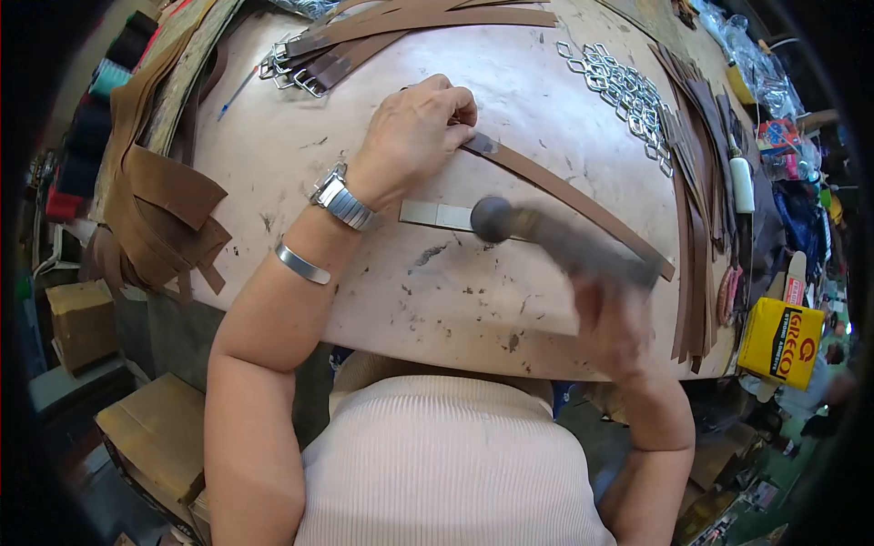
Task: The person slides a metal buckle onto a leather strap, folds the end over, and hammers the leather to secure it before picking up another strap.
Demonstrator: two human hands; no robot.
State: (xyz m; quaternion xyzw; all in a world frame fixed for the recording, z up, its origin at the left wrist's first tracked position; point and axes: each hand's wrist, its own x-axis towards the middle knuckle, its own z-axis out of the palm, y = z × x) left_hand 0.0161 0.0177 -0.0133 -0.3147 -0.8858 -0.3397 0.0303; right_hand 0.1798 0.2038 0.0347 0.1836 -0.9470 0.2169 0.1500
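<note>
My left hand [419,132] pinches the end of a brown leather strap [574,200], its fingers closed near a darker folded part. From there the strap runs down to the right across the table. In my right hand [614,332] is a hammer [578,246], smeared by motion, with its dark round face toward the left. The hammer overlaps a flat metal bar [435,215] on the table below my left hand. Fingers of the right hand are wrapped round the handle and blurred.
Finished-looking straps with buckles [296,73] lie at the back, beside a blue pen [238,91]. Loose metal buckle frames [624,91] are heaped at the back right. Leather strips [696,264], a white bottle [741,182] and a yellow box [781,344] line the right edge; leather pieces [168,196] hang at left.
</note>
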